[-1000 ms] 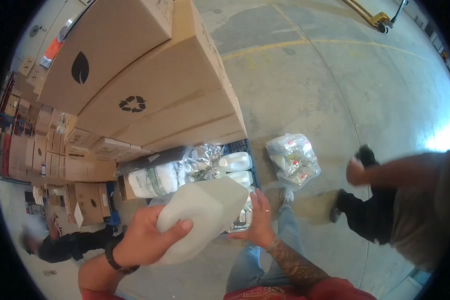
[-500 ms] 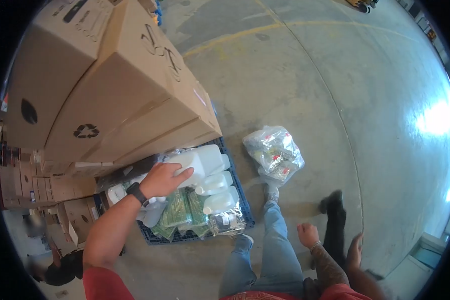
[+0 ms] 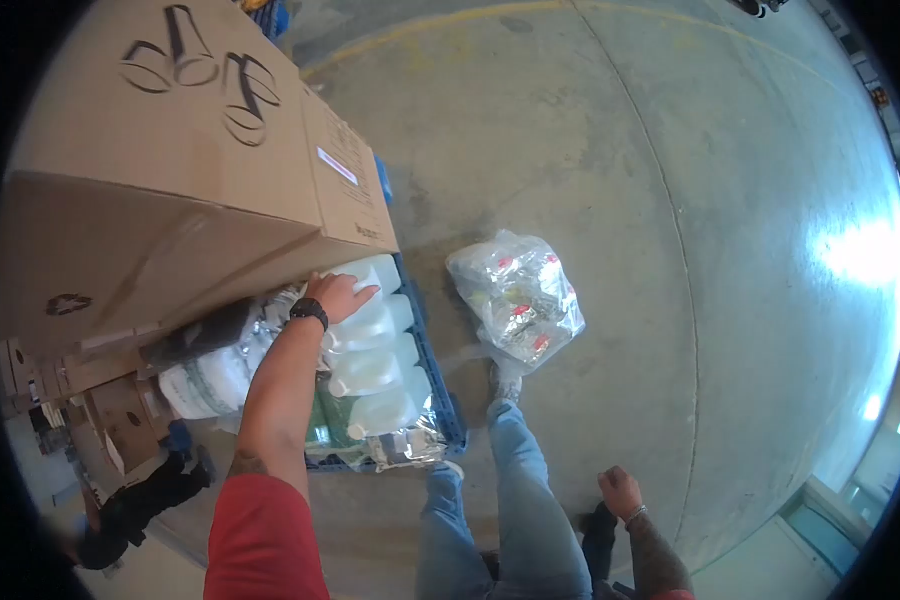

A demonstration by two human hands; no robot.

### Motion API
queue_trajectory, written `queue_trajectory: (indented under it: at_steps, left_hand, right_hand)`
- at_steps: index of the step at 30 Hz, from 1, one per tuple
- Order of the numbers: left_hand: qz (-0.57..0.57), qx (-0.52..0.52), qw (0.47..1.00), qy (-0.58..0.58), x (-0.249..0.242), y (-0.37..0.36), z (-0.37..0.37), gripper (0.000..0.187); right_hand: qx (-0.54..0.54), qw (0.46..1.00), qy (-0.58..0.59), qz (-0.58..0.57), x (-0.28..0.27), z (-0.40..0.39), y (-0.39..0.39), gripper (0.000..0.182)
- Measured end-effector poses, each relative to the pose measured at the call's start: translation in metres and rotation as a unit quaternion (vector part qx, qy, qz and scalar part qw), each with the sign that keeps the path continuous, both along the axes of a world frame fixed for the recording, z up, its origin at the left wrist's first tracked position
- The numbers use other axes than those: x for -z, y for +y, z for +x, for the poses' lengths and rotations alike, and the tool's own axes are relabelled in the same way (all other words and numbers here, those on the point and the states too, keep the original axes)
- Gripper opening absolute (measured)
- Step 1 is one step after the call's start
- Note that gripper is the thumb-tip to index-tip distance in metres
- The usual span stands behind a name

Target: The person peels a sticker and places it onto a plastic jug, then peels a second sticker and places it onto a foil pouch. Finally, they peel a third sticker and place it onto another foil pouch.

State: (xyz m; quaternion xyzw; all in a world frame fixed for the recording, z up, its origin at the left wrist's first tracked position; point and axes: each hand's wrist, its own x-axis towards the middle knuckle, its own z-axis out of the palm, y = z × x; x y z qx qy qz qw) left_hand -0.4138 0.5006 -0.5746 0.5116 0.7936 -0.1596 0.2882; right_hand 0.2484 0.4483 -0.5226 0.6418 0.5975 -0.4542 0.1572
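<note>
Head-worn view, facing steeply down.

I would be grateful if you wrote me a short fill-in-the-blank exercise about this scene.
1. Touching a pale jug is the person's ____.
2. The sleeve on that arm is coloured ____.
3. The clear plastic bag with red bits inside lies on the ____.
4. The pallet beneath the jugs is coloured ____.

Missing words: left hand; red; floor; blue.

A floor gap (image 3: 452,335) parts pallet (image 3: 432,368) and bag (image 3: 518,300); a carton (image 3: 170,140) blocks beyond the jugs (image 3: 370,370).
</note>
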Motion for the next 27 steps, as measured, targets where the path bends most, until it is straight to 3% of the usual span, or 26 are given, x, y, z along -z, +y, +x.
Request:
queue_trajectory:
  at_steps: [6,9,11,13,15,17,18,19,20,22,24,25,27]
  left_hand:
    - [-0.069,0.018,0.997,0.015,0.066,0.015,-0.005,0.064]
    - [-0.016,-0.062,0.997,0.040,0.075,-0.006,-0.029,0.064]
    - [-0.060,-0.040,0.996,0.046,0.070,-0.012,-0.032,0.061]
    - [0.080,-0.005,0.992,0.100,0.051,-0.029,-0.010,0.060]
    - [0.131,-0.082,0.987,0.052,0.048,-0.049,0.002,0.061]
    - [0.192,-0.157,0.966,-0.074,0.018,-0.070,0.037,0.053]
    - [0.250,-0.193,0.935,-0.162,0.002,-0.082,0.060,0.044]
    - [0.229,-0.239,0.920,-0.208,-0.032,-0.086,0.089,0.036]
    - [0.210,-0.235,0.927,-0.205,-0.059,-0.094,0.115,0.031]
    - [0.298,-0.206,0.900,-0.242,-0.074,-0.126,0.166,0.024]
    - [0.290,-0.260,0.861,-0.327,-0.126,-0.132,0.224,0.029]
    - [0.267,-0.265,0.840,-0.390,-0.158,-0.130,0.250,0.033]
    - [0.246,-0.255,0.823,-0.444,-0.165,-0.147,0.302,0.033]
  right_hand:
    - [-0.023,0.999,-0.043,-0.012,0.017,0.025,0.022,0.026]
    - [-0.039,0.998,-0.045,-0.028,0.026,0.037,0.029,0.027]
    - [-0.013,1.000,-0.013,-0.005,0.035,0.026,0.034,0.028]
    - [-0.040,0.999,0.002,-0.022,0.048,0.029,0.033,0.031]
    - [-0.067,0.997,0.020,-0.016,0.051,0.022,0.043,0.034]
    - [-0.157,0.986,-0.023,0.045,0.039,0.001,0.051,0.041]
    - [-0.131,0.991,-0.040,0.003,0.009,-0.027,0.071,0.046]
    - [-0.127,0.991,-0.035,0.021,-0.002,-0.036,0.074,0.046]
    - [-0.140,0.989,-0.019,0.034,-0.007,-0.042,0.078,0.046]
    - [-0.149,0.986,0.003,0.074,-0.021,-0.053,0.089,0.046]
    - [-0.099,0.983,0.126,0.094,-0.034,-0.064,0.097,0.043]
    - [-0.099,0.980,0.131,0.116,-0.046,-0.067,0.104,0.043]
    - [-0.234,0.959,0.119,0.103,-0.076,-0.074,0.118,0.040]
